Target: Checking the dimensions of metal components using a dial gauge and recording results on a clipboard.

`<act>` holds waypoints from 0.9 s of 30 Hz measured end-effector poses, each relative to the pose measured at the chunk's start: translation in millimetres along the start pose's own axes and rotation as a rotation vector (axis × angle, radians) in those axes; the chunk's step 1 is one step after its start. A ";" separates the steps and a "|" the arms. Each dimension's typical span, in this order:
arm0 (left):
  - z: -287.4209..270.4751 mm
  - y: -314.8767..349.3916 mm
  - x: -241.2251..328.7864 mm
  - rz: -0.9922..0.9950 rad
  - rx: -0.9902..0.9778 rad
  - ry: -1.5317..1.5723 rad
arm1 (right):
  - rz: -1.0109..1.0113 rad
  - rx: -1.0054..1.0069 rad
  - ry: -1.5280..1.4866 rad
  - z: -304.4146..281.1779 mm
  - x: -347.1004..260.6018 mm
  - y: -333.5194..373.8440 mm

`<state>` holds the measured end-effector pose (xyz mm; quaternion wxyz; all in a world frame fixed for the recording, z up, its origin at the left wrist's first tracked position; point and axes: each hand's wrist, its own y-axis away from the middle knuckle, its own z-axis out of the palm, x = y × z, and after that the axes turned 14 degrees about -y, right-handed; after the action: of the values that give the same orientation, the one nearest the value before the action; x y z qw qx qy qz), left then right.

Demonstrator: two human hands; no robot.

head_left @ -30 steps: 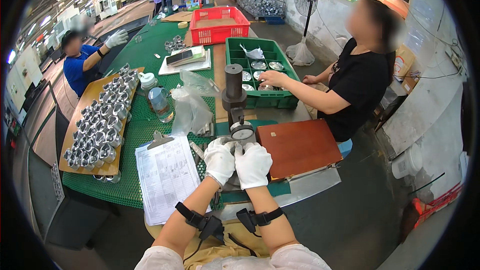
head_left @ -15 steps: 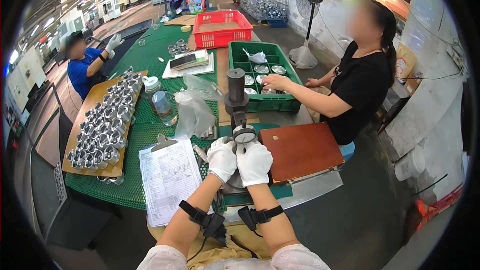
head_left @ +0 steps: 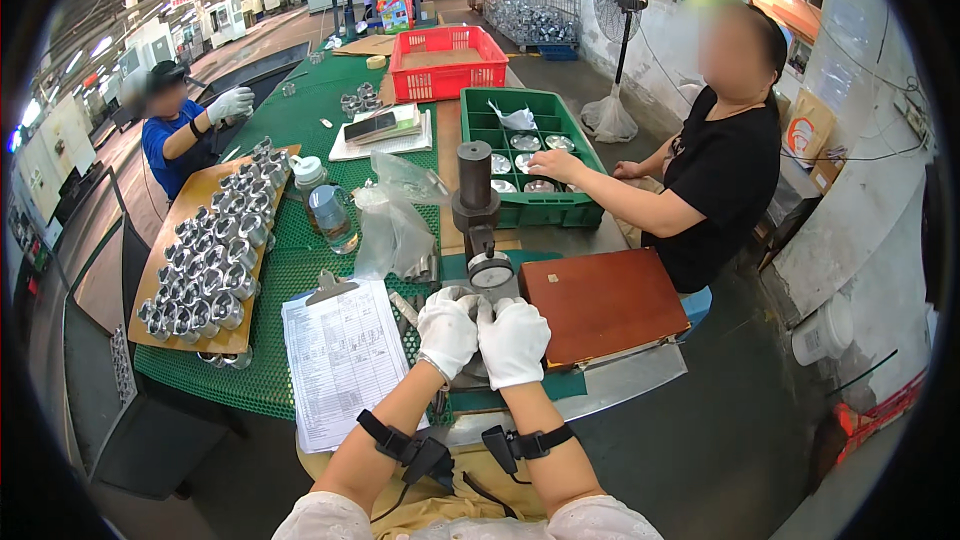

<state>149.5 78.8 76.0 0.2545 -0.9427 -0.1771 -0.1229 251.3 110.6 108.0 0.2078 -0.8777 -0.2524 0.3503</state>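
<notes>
A dial gauge [head_left: 490, 271] hangs from a dark upright metal stand [head_left: 474, 202] in front of me. Just below the dial, both my hands, in white gloves, are close together over the stand's base. My left hand [head_left: 448, 333] has its fingers curled in, with a bit of grey metal showing at its fingertips. Beside it, my right hand [head_left: 513, 340] is closed too, its thumb near the left one. Most of what they grip is hidden by the gloves. A clipboard with a printed form [head_left: 340, 350] lies left of my hands, and a reddish-brown wooden case [head_left: 603, 306] lies to the right.
Several shiny metal parts stand on a wooden board [head_left: 150, 285] at the left. A water bottle [head_left: 332, 218] and plastic bags [head_left: 385, 240] lie nearer. A green divided crate [head_left: 535, 208] holds round metal pieces, with a co-worker's hand [head_left: 555, 166] in it. Beyond is a red crate [head_left: 447, 86].
My hands have shifted slightly down and toward me, away from the dial, and more of the dial shows. The person at the far left has moved their gloved hands.
</notes>
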 end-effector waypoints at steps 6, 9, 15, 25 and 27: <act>-6.1 0.5 5.5 0.017 0.022 0.010 | 0.068 -0.016 -0.017 -3.4 -2.8 -2.2; 5.0 -4.7 0.4 -0.021 0.017 -0.009 | 0.093 -0.022 -0.016 1.7 -4.1 -8.6; 18.7 -11.0 -5.3 -0.070 0.002 -0.032 | 0.056 -0.006 0.016 9.4 0.4 -13.8; 4.2 -5.5 2.5 -0.047 0.004 0.004 | 0.055 -0.014 -0.001 0.8 -2.4 -8.9; 3.5 1.4 1.3 -0.037 -0.017 -0.005 | 0.079 -0.031 -0.046 -3.2 -2.7 -1.7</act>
<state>151.7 79.9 72.9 0.2437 -0.9417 -0.1940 -0.1270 251.4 109.8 112.4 0.1742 -0.8819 -0.2277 0.3742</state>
